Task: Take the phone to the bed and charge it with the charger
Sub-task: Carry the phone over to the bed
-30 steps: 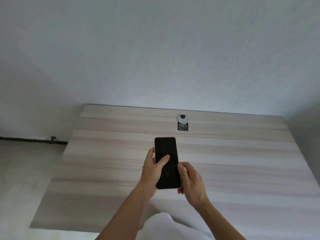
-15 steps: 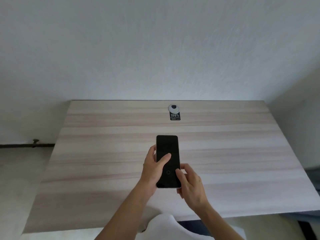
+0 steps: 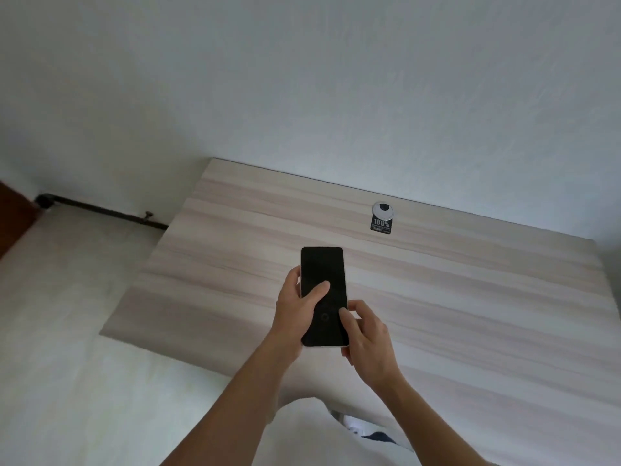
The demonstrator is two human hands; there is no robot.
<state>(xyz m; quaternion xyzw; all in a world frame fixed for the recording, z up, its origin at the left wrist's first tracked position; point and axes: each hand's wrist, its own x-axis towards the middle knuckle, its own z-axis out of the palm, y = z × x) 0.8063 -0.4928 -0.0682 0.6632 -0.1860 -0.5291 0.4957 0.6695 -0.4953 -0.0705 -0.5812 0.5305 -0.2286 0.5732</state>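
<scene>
Holding the phone [image 3: 324,290] above the worktop [image 3: 470,297], your left hand [image 3: 295,311] grips it, right hand [image 3: 366,334] pinching its near corner; next, carry it bedward.

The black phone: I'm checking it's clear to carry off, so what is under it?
The black phone is held by the left hand and right hand over the light wooden tabletop. What lies directly beneath, and the fingers behind it, are hidden.

My left hand [image 3: 295,311] covers the phone [image 3: 323,280] along its left edge; my right hand [image 3: 368,334] hides its lower right corner. The table [image 3: 470,297] runs off at right. The sticker [image 3: 381,225] has small print I can't read.
</scene>
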